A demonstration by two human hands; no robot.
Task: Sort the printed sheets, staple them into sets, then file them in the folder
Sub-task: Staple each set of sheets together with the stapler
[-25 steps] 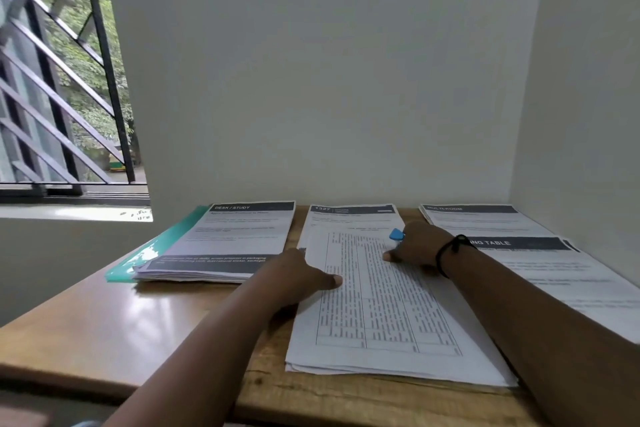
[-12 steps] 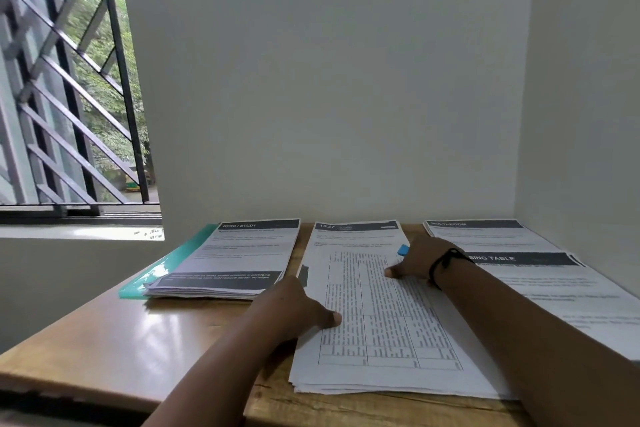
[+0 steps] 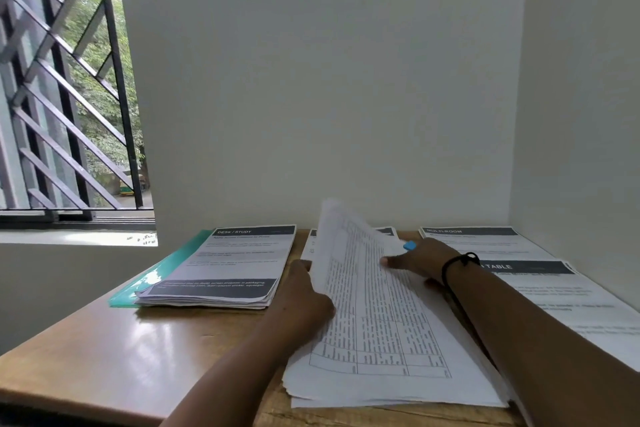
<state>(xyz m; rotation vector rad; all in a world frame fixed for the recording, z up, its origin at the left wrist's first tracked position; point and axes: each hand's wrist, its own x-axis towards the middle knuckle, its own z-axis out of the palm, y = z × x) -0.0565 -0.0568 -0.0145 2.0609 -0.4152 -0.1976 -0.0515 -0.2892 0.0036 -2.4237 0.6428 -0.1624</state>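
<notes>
**Top sheet now lifting off the middle stack**

Change vs 1 s ago: the table-printed top sheet [image 3: 349, 263] lay flat w/ both hands resting on it; now its left edge is peeled up and the far corner curls high toward the wall. The left hand [image 3: 304, 302] has gone from lying flat at the stack's left edge to gripping that edge, fingers tucked under the sheet, thumb side on top. The right hand [image 3: 419, 260] has barely shifted: it presses on the middle stack [image 3: 398, 388] w/ fingers fairly straight, pinning the pages below. Something small and blue [image 3: 409, 246] shows at that hand's far side; whether the hand holds it, can't tell.

Meaning for the task: looks like sorting is under way, 1 sheet being separated to check or move it. Stapling and filing not yet begun, judging by the loose piles.

Where things sit on the wooden desk [image 3: 104, 357]:
- "DESK / STUDY" pile [image 3: 235, 267], left of the middle stack, resting partly on the green folder [image 3: 162, 274].
- "MULTI-ROOM" sheets [image 3: 485, 239] at far right, w/ another pile [image 3: 571, 302] headed "…TABLE" just nearer.

No stapler identifiable.

Risk: lower pages may drag along if the right hand eases off.
</notes>
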